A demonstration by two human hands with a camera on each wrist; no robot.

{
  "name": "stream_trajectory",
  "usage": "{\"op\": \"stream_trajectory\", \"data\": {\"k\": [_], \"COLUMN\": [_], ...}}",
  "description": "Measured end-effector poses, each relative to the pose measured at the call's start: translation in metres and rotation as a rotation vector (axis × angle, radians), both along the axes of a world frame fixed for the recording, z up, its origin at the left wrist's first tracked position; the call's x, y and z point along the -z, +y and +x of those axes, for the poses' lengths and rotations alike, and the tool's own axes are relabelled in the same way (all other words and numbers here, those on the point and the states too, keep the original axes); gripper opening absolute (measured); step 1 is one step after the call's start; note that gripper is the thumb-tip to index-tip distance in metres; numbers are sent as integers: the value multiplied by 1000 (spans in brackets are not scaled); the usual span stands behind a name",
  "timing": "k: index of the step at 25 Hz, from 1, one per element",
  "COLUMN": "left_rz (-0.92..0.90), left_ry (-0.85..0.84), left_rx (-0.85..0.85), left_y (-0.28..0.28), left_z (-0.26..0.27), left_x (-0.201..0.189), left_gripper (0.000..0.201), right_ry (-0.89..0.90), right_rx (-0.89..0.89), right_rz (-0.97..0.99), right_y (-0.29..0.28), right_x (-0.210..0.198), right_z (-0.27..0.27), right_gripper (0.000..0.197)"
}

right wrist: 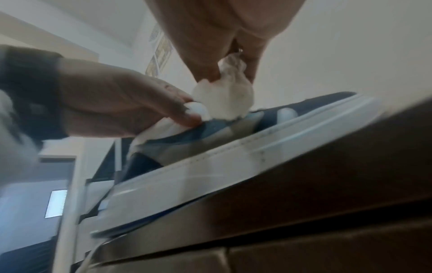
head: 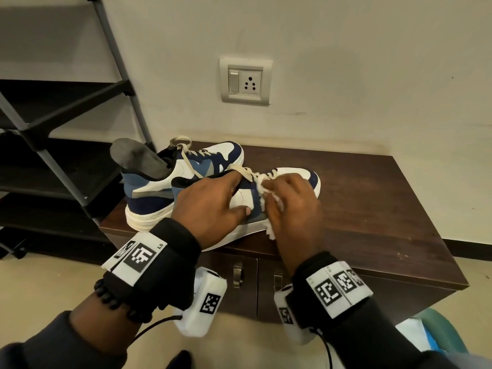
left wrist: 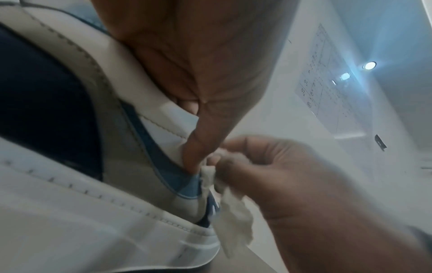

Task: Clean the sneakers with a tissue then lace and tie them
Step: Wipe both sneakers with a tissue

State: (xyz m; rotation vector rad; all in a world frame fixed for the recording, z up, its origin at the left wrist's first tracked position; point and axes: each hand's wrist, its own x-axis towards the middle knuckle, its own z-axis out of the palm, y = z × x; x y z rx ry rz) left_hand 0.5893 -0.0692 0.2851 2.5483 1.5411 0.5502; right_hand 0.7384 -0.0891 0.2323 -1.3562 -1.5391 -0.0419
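Two blue, navy and white sneakers stand on a dark wooden cabinet (head: 372,209). The far sneaker (head: 202,161) has a grey insole sticking up from its heel. My left hand (head: 227,199) grips the near sneaker (head: 243,197), thumb on its white side panel (left wrist: 163,129) and fingers over the top by the cream laces (head: 249,174). My right hand (head: 278,199) pinches a crumpled white tissue (head: 262,186) against the sneaker's side. In the right wrist view the tissue (right wrist: 224,99) touches the blue upper above the white sole (right wrist: 233,158). A loose end of the tissue (left wrist: 233,221) hangs down.
A black shoe rack (head: 66,123) stands at the left against the wall. A wall socket with a switch (head: 245,81) is above the cabinet. The cabinet front has metal handles (head: 237,272). Something blue and green (head: 436,334) lies on the floor at the lower right.
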Motion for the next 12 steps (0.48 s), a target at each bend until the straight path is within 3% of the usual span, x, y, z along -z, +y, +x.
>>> {"op": "stream_trajectory", "data": {"k": [2, 5, 8, 12], "left_rz": [-11, -65, -103, -96], "left_ry": [-53, -118, -142, -111], "left_rx": [6, 12, -8, 11], "left_y": [0, 1, 2, 4], "left_z": [-2, 1, 3, 2], "left_x": [0, 0, 2, 1], "left_gripper": [24, 29, 34, 28], "right_ry": [127, 93, 146, 34], "right_rx": [36, -96, 53, -45], "right_rz": [-38, 58, -74, 24], "right_y": [2, -2, -1, -12], "right_x": [-5, -13, -7, -4], "right_z": [7, -6, 2, -8], "right_gripper": [16, 15, 13, 14]}}
